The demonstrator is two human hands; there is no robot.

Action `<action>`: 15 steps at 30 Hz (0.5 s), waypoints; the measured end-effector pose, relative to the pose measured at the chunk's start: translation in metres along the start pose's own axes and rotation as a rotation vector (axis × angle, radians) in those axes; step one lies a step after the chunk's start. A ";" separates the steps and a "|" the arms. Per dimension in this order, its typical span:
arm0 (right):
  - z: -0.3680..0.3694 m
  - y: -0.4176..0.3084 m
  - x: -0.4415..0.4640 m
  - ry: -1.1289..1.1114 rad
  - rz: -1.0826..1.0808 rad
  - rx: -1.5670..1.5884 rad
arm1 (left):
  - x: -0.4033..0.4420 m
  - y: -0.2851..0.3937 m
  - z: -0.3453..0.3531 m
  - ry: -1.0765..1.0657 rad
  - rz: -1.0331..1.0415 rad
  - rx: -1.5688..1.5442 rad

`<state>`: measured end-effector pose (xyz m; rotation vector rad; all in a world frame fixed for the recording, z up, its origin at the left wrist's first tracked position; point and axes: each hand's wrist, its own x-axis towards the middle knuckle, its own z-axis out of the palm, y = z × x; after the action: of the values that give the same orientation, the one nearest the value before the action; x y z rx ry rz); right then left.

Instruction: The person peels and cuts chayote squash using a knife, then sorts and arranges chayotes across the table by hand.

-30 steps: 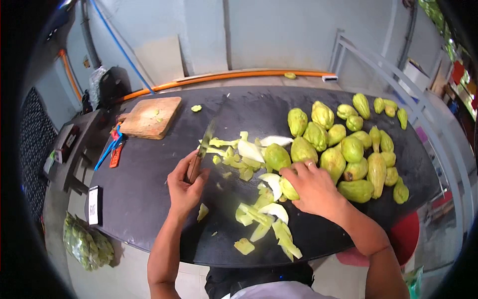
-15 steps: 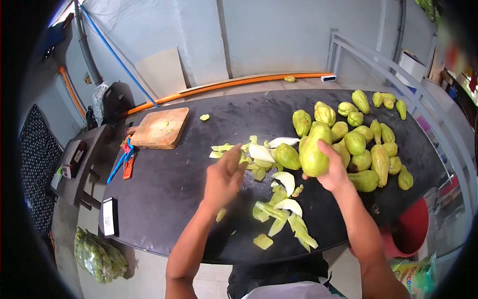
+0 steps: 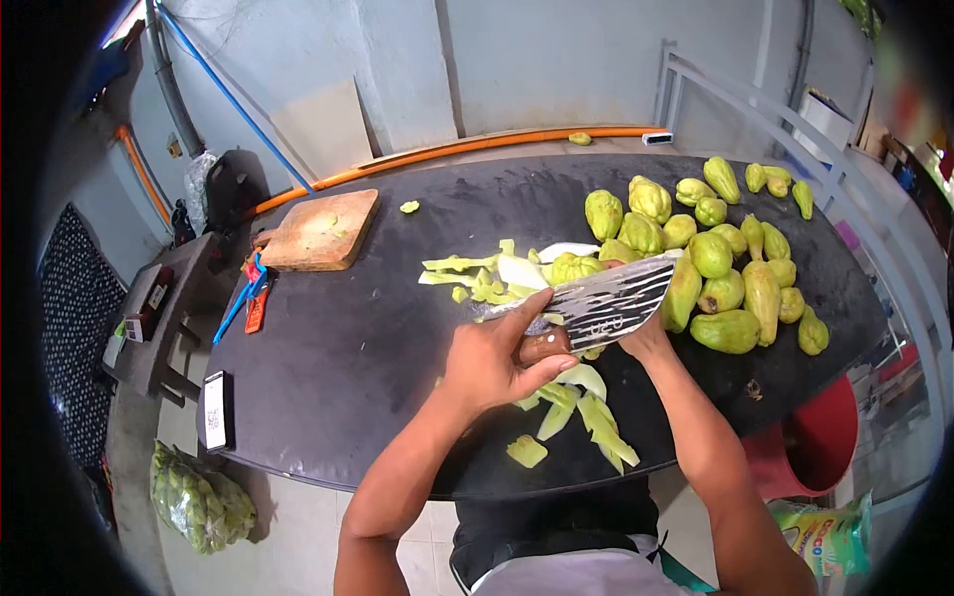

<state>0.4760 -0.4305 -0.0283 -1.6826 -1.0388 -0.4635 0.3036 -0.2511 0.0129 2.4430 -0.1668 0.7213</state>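
Note:
My left hand (image 3: pixel 492 353) is wrapped round the brown wooden handle of a cleaver (image 3: pixel 621 298). Its broad blade, patterned dark and silver, points up to the right. Behind that blade is my right hand (image 3: pixel 648 336); only its wrist side and a bit of finger above the blade show, so its grip is hidden. A green chayote (image 3: pixel 576 266) sits just beyond the blade, partly covered by it. Pale cut pieces and green peelings (image 3: pixel 492 283) lie beyond my left hand. More peelings (image 3: pixel 601 429) are on the black table (image 3: pixel 328 397) nearer to me.
Many whole chayotes (image 3: pixel 760 313) are heaped on the right. A wooden chopping board (image 3: pixel 323 230) lies at the back left, beside blue and orange-handled tools (image 3: pixel 255 298). A red bucket (image 3: pixel 830 437) stands below the right edge, and a filled plastic bag (image 3: pixel 202 497) sits on the left floor.
The cleaver has come into view in my left hand, which was empty and blurred before. My right hand, earlier holding up a chayote, is now mostly behind the blade. The view has tilted slightly.

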 end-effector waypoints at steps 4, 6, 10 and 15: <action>-0.009 0.008 -0.005 -0.115 -0.024 -0.026 | 0.002 0.004 0.001 0.007 0.080 -0.013; -0.007 0.022 -0.012 -0.117 -0.032 0.027 | 0.003 0.004 0.005 0.026 0.100 0.018; -0.005 0.026 -0.014 -0.149 0.176 0.241 | 0.005 0.007 0.006 0.022 0.101 0.033; -0.009 0.017 -0.012 -0.218 0.307 0.380 | 0.005 0.006 0.005 0.025 0.161 0.031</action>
<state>0.4853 -0.4449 -0.0431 -1.5307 -0.9314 0.1157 0.3091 -0.2587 0.0150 2.4692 -0.3485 0.8293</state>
